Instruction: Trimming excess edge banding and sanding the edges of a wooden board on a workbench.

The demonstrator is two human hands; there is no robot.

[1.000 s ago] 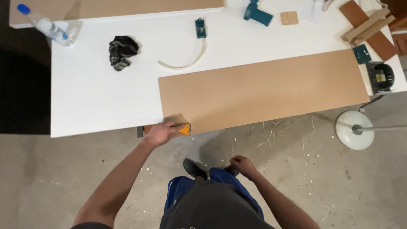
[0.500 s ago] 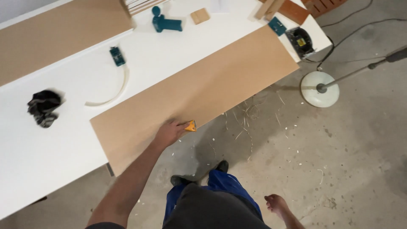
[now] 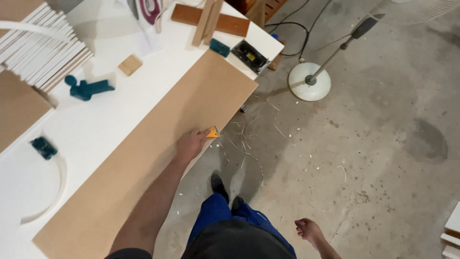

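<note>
My left hand (image 3: 190, 144) grips a small yellow-orange hand tool (image 3: 212, 132) and presses it against the near edge of a long brown board (image 3: 158, 144) that lies on a white worktable (image 3: 103, 124). The tool sits about two thirds of the way along that edge, toward the board's far end. My right hand (image 3: 309, 230) hangs free over the concrete floor beside my hip, fingers loosely curled, holding nothing. My blue trousers and a dark shoe (image 3: 219, 184) show below.
On the table lie a teal clamp-like tool (image 3: 88, 88), a small wooden block (image 3: 130, 64), a stack of white boards (image 3: 45, 57), wooden strips (image 3: 211, 19), a small machine (image 3: 249, 50) and a white edging strip (image 3: 48, 206). A fan's round base (image 3: 309, 80) stands on the floor among thin shavings (image 3: 249, 134).
My left hand has slid the yellow tool farther along the board's edge toward its far end. I have stepped along with it, and my right hand has dropped to my side.
</note>
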